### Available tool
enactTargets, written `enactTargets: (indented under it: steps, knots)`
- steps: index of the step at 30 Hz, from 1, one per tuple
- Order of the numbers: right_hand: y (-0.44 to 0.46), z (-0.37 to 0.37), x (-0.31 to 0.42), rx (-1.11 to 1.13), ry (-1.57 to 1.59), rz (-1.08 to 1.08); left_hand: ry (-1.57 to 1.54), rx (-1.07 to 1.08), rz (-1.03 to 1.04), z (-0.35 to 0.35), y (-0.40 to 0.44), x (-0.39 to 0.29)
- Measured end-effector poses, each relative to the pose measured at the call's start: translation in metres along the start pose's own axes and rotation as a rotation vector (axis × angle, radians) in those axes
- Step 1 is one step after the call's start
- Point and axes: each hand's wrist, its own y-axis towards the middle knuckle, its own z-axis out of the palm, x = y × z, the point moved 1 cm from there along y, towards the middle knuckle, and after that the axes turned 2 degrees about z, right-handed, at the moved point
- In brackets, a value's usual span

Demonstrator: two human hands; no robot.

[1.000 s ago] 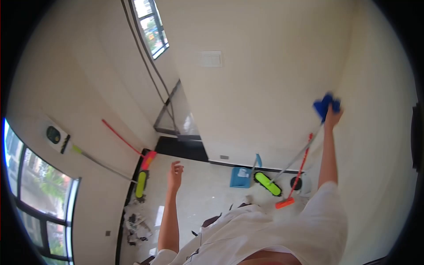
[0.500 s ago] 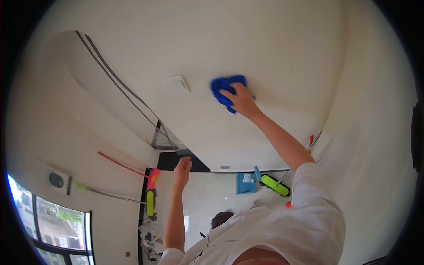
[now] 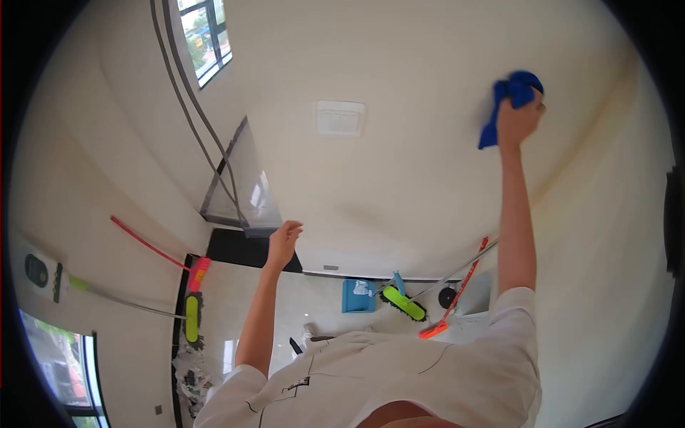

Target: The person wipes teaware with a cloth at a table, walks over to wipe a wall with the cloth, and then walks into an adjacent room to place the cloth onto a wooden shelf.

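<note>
My right hand [image 3: 520, 121] is closed round a crumpled blue cloth [image 3: 510, 96] and presses it to the beige wall [image 3: 421, 143], high up near the corner on the right. Part of the cloth hangs down to the left of the fingers. My left hand [image 3: 285, 241] is raised in front of the lower wall with its fingers curled loosely, and nothing can be seen in it. Between the two hands, higher up, a white switch plate [image 3: 340, 118] is fixed to the wall.
Along the wall's foot are a blue dustpan [image 3: 358, 296], a green mop [image 3: 404, 303] and an orange-red squeegee [image 3: 433, 329]. At left, a red broom [image 3: 199, 274] and another green mop [image 3: 191, 318] stand near debris [image 3: 193, 378]. Grey cables [image 3: 189, 107] hang at upper left.
My right hand has swept the blue cloth left across the wall, then back right and higher. My left hand stays raised. The view has shifted.
</note>
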Motion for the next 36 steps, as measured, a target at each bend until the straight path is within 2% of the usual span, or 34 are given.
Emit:
enactTargets:
  steps: [3, 5, 6, 7, 8, 9, 11, 12, 15, 17, 21, 25, 28, 33, 36]
  knots:
    - [-0.019, 0.027, 0.096, -0.075, 0.163, -0.063, -0.183, 0.140, 0.106, 0.039, 0.010, -0.013]
    - [-0.040, 0.053, 0.165, -0.126, 0.178, -0.058, -0.146, 0.334, 0.114, 0.050, 0.002, -0.016]
    - [-0.056, 0.053, 0.201, -0.117, 0.070, -0.107, -0.136, 0.408, 0.127, 0.056, -0.004, -0.013]
    - [-0.065, 0.036, 0.247, 0.444, 0.110, 0.003, -0.134, 0.479, 0.141, 0.060, -0.011, -0.010]
    - [-0.072, 0.008, 0.284, 0.796, 0.013, -0.146, -0.152, 0.522, 0.081, 0.055, -0.018, -0.017]
    - [-0.114, 0.058, 0.279, 0.275, 0.351, -0.385, -0.168, 0.508, 0.093, 0.053, -0.022, -0.007]
    - [-0.152, 0.061, 0.297, 0.404, 0.392, -0.670, -0.195, 0.471, 0.120, 0.052, -0.023, 0.019]
    - [-0.168, 0.059, 0.304, 0.461, 0.355, -0.721, -0.136, 0.439, 0.097, 0.040, -0.025, 0.018]
    - [-0.184, 0.066, 0.312, 0.527, 0.334, -0.698, -0.129, 0.319, 0.007, 0.019, -0.027, 0.057]
    - [-0.179, 0.065, 0.311, 0.479, 0.395, -0.724, -0.103, 0.246, -0.076, 0.003, -0.037, 0.062]
    - [-0.153, 0.062, 0.277, 0.338, 0.510, -0.697, -0.052, 0.157, -0.145, -0.012, -0.056, 0.058]
    - [-0.105, 0.046, 0.203, 0.192, 0.391, -0.519, -0.082, 0.026, -0.163, -0.003, -0.057, 0.062]
    - [-0.078, 0.038, 0.141, 0.086, 0.316, -0.467, -0.034, -0.033, -0.169, 0.009, -0.054, 0.045]
    - [-0.039, 0.026, 0.002, -0.085, 0.248, -0.355, -0.052, -0.050, -0.139, 0.067, -0.053, 0.036]
    - [-0.020, 0.009, -0.078, -0.125, 0.158, -0.177, 0.024, 0.067, -0.152, 0.104, -0.068, 0.044]
